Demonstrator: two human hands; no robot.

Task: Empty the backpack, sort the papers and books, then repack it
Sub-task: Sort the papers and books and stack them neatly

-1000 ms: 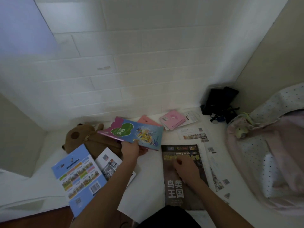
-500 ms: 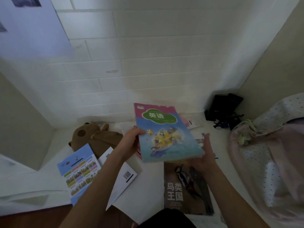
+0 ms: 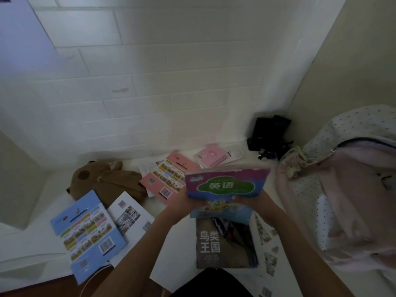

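Both hands hold a colourful textbook (image 3: 227,185) with a green cloud on its cover, raised over the white surface. My left hand (image 3: 182,202) grips its left edge and my right hand (image 3: 257,200) its right edge. Below it lies a dark magazine (image 3: 225,243) with white characters. A pink dotted backpack (image 3: 342,189) lies open at the right. A blue book (image 3: 85,232) lies at the left, with white sheets (image 3: 130,213) beside it. A pink book (image 3: 167,179) and a small pink notebook (image 3: 211,156) rest further back.
A brown plush bear bag (image 3: 102,181) lies at the back left. A black pouch with straps (image 3: 267,133) sits in the far right corner. Printed sheets (image 3: 267,239) lie between the magazine and backpack. White tiled wall (image 3: 150,82) behind; the surface's front edge (image 3: 42,275) drops at lower left.
My left hand lifted the textbook from the back; my right hand left the dark magazine and took its right edge. The book now sits lower and flatter, over the magazine.
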